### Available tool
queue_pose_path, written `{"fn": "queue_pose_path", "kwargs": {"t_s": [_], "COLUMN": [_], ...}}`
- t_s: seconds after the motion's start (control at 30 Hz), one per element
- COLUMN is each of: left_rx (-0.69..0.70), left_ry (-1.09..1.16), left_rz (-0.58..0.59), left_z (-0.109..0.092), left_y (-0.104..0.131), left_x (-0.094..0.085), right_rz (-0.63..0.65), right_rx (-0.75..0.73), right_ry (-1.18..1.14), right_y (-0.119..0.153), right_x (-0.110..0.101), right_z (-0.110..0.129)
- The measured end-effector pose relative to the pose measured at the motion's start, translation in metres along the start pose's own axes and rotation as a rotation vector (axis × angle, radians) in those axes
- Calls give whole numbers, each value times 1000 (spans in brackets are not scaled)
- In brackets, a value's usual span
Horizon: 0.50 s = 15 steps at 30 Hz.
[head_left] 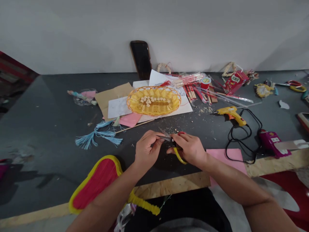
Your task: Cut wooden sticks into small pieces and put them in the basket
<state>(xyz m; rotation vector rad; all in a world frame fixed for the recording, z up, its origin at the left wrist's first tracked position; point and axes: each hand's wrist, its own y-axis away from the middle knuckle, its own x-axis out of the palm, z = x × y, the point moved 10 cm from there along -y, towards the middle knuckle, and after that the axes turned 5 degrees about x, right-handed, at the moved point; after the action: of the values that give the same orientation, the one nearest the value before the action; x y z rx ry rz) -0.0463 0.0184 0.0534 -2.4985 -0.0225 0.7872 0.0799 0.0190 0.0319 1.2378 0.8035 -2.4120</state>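
My right hand [193, 149] grips scissors [179, 155] with a yellow and red handle, their blades parted and pointing left. Close to the blade tips, my left hand [148, 149] is closed in a pinch; whatever lies between its fingertips is too small to make out. Behind both hands sits a yellow woven basket [154, 109] with small cream-coloured beads or pieces [148, 100] in it. Pale crumbs [172, 124] are scattered on the dark tabletop around the blades. A red fan-like piece with a yellow fuzzy rim [96, 180] lies by my left forearm.
Blue tassels [98, 135] lie left of a thin stick. A yellow glue gun [230, 115] with a looping black cord rests at right, near a purple box [274, 143]. A phone [141, 59] leans on the wall. Behind the basket are thread [205, 83] and red packets.
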Motion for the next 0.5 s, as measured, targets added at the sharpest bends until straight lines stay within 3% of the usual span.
{"fn": "queue_pose_path", "kwargs": {"t_s": [0.27,0.5], "left_rx": [-39,-77], "left_ry": [-5,5], "left_rz": [7,3], "left_z": [5,7], "left_y": [-1,-1], "left_x": [1,0], "right_rz": [45,-17], "right_rx": [19,87], "right_ry": [34,-190], "right_y": [1,-2], "right_x": [4,-1], "right_z": [-1,-14]}}
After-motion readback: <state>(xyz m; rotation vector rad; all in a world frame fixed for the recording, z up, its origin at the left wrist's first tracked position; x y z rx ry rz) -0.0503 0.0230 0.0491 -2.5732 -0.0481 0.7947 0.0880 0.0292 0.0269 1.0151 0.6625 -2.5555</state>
